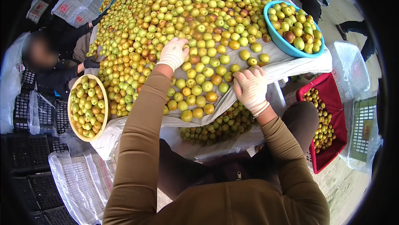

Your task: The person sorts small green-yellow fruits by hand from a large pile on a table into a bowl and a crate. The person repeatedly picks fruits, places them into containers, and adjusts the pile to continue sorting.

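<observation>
My left hand (173, 54), in a whitish knit glove, lies on a broad spread of yellow-green jujubes (174, 4), many with brown patches. Its fingers point away from me among the fruit, and what is under them is hidden. My right hand (252, 88), gloved the same way, is at the near edge of the pale cloth (280, 71) that covers the table. Its fingers curl over that edge, close to a few jujubes; their undersides are hidden. Below the edge, between my knees, a plastic-lined container (199, 151) holds more jujubes (223, 125).
A blue basket (282, 39) of jujubes stands at the right table corner, a cream basket (106, 113) at the left. Right of my knee is a red-lined crate (338, 131). Black crates (28, 150) stand on the left. A dark-gloved co-worker's hand (91, 62) is at the left side.
</observation>
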{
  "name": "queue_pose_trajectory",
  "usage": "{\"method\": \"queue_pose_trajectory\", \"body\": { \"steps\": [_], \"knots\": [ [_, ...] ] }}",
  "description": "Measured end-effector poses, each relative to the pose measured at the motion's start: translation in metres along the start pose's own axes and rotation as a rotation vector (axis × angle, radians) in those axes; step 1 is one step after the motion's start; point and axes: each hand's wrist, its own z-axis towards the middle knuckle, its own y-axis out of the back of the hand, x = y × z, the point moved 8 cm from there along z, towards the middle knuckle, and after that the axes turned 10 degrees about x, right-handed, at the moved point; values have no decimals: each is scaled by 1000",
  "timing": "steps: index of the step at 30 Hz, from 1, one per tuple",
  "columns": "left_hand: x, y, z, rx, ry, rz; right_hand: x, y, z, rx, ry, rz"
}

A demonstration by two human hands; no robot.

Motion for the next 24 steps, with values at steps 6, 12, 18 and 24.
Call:
{"method": "queue_pose_trajectory", "body": {
  "steps": [6,12,18,24],
  "knots": [
    [2,-27,-22,270,49,27,-5,-2,0,6,-23,14],
    [54,-18,-33,-87,319,-985,-5,-2,1,-2,-20,38],
    [40,3,-7,-53,132,-284,-5,-3,1,-7,-16,50],
    [12,-28,-4,213,105,25,-7,-2,1,-9,-26,44]
  ]
}}
